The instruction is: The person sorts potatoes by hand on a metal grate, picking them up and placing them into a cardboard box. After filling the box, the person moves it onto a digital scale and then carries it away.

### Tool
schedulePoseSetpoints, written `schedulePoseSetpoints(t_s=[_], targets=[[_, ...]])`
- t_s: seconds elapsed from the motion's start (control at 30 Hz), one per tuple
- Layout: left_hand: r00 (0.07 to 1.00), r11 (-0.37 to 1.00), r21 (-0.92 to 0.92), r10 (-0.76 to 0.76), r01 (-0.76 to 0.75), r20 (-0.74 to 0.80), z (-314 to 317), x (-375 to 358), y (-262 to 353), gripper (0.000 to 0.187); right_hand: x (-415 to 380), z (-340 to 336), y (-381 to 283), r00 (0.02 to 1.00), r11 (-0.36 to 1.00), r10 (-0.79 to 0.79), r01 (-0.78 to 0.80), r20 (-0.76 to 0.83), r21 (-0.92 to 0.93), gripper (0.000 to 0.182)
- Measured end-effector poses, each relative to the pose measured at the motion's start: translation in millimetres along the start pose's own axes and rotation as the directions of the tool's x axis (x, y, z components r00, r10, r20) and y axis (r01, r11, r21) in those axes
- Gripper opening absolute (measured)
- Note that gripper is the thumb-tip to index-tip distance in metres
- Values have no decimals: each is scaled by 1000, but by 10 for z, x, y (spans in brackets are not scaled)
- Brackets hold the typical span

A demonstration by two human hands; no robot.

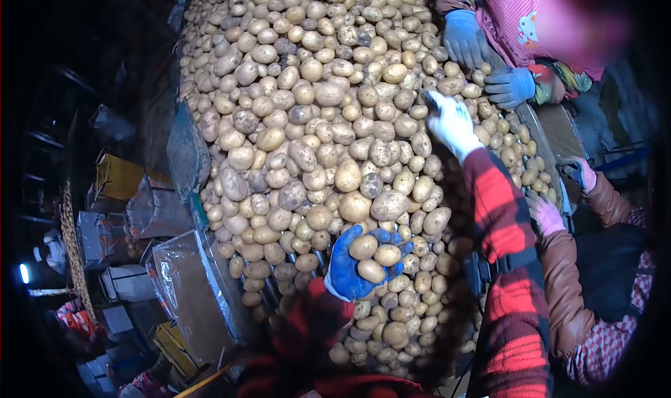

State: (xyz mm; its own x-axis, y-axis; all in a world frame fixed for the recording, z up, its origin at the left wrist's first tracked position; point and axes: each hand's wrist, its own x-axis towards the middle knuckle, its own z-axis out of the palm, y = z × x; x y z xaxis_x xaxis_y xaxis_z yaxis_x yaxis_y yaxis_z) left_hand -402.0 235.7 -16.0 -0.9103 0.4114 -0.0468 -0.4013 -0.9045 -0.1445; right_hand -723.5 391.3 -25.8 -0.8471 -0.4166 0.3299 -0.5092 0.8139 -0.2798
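My left hand (355,271), in a blue glove, is palm up low in the middle of the view. Two potatoes (374,259) rest in its palm, with the fingers curled around them. Farther up and to the right, my right hand (454,126) wears a white glove with dark fingertips. Its fingers stretch toward the upper left, just over the heap of potatoes (328,129), and I see nothing held in them. Some potatoes in the heap carry dark soil patches. Metal rollers (269,293) show beneath the potatoes left of my left hand.
Across the right edge, a person's blue-gloved hands (510,88) touch the potatoes. Another person's gloved hands (549,212) are lower right, by the side rail (542,143). Plastic-lined boxes (192,282) and a yellow carton (119,178) stand left of the heap.
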Motion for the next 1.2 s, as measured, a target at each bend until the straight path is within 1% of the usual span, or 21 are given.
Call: schedulePoseSetpoints(t_s=[0.03,0.1,0.13,0.17,0.23,0.27,0.3,0.37,0.43,0.47,0.5,0.6,0.63,0.73,0.83,0.9,0.97,1.03,1.1,1.13,1.2], targets=[[1000,1000,-3,0,0,5,54,-1,-19,61,-156,17,47,999,999,-25,25,-25,31,39],[998,1000,-2,6,-6,-69,185,10,-88,61,-361,-161,-3,990,994,22,-7,136,-112,31],[997,998,69,7,-2,-73,173,-2,-114,62,-420,-76,123,994,995,-77,81,77,-56,24],[998,997,77,0,4,-62,215,-14,-125,62,-529,-267,-73,1000,999,-7,6,26,43,22],[1000,998,50,-27,28,-8,284,-22,-107,65,-646,-814,-661,975,904,87,-164,205,394,26],[999,998,51,-22,23,-28,251,-44,-59,68,-734,-1042,-931,930,832,41,-234,366,503,38],[999,999,54,8,-5,-48,263,-80,2,69,-803,-1159,-1015,838,792,-242,-120,488,599,43],[998,998,-21,62,-62,-16,255,-141,139,69,-871,-1132,-1265,731,746,-469,29,495,665,43],[976,986,86,152,-140,-153,366,-251,234,68,-603,-855,-1346,834,793,-470,256,288,552,43],[970,982,110,172,-155,-169,386,-320,283,68,-310,-719,-1383,861,805,-425,220,278,551,44],[969,978,122,185,-167,-162,366,-406,329,68,-16,-410,-1339,896,837,-436,371,80,403,45],[966,975,136,199,-178,-163,287,-617,425,68,810,-40,-1530,932,911,-362,348,25,223,50],[964,972,148,207,-183,-165,254,-669,457,68,965,342,-1432,893,899,-438,437,-105,-33,42],[962,974,140,205,-180,-183,175,-770,520,68,976,575,-1511,935,932,-326,343,-140,119,34],[963,977,138,188,-163,-191,115,-806,520,69,717,367,-1394,932,930,-354,359,-72,74,30],[968,982,122,167,-146,-188,105,-808,512,69,569,379,-1223,995,891,58,-87,80,445,35],[971,985,120,149,-128,-185,89,-798,515,69,589,198,-1119,966,859,108,-210,235,468,32],[974,987,116,130,-110,-186,79,-786,518,69,611,47,-1261,983,894,85,-147,161,424,24],[976,990,104,109,-90,-190,67,-802,513,69,746,33,-1506,995,925,-104,98,-2,368,22],[976,991,103,102,-83,-192,58,-796,534,69,894,118,-1543,947,932,-309,320,-86,171,33],[976,991,107,94,-74,-194,32,-816,571,69,1157,311,-1664,923,924,-383,383,-18,2,44]])
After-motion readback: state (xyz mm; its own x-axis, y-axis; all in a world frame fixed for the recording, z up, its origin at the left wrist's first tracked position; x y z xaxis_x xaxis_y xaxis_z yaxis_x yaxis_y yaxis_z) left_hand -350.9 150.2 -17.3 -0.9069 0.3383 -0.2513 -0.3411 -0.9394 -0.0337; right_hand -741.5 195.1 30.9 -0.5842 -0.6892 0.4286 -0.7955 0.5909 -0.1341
